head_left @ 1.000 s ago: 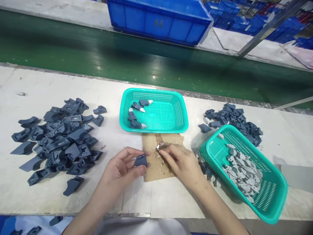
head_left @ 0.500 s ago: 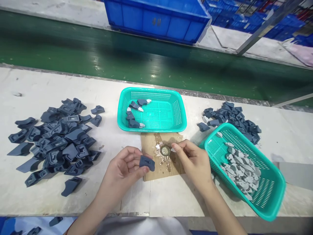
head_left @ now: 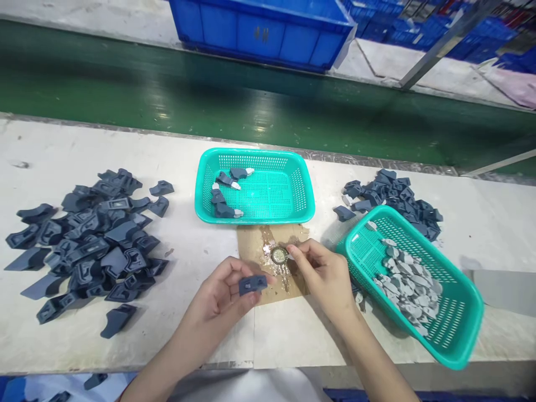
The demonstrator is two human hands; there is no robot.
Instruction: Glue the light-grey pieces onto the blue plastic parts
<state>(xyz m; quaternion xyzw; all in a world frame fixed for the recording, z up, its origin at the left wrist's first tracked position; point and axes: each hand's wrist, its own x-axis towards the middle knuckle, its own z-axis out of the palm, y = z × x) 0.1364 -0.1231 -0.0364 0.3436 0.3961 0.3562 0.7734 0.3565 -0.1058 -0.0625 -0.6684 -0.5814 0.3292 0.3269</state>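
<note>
My left hand (head_left: 221, 293) pinches a dark blue-grey plastic piece (head_left: 253, 285) between thumb and fingers, with a slotted face turned up. Close to the rim of a small round cap (head_left: 279, 255) holding a shiny liquid, my right hand (head_left: 322, 273) is closed in a pinch. It grips a small light-grey piece, mostly hidden by the fingertips. The cap stands on a brown cardboard sheet (head_left: 247, 240) spotted with wet drips. Behind it, a green basket (head_left: 307, 192) contains several dark pieces with light-grey ends.
A heap of dark pieces (head_left: 96, 240) covers the left of the table, and a smaller dark heap (head_left: 393, 195) lies at right. Near my right forearm, a tilted green basket (head_left: 460, 340) holds light-grey pieces (head_left: 412, 287). A blue crate (head_left: 259, 33) stands beyond the green strip (head_left: 125, 100).
My left hand has turned the dark piece so another face shows. My right fingertips have come nearer the cap's rim. The whole view has shifted slightly.
</note>
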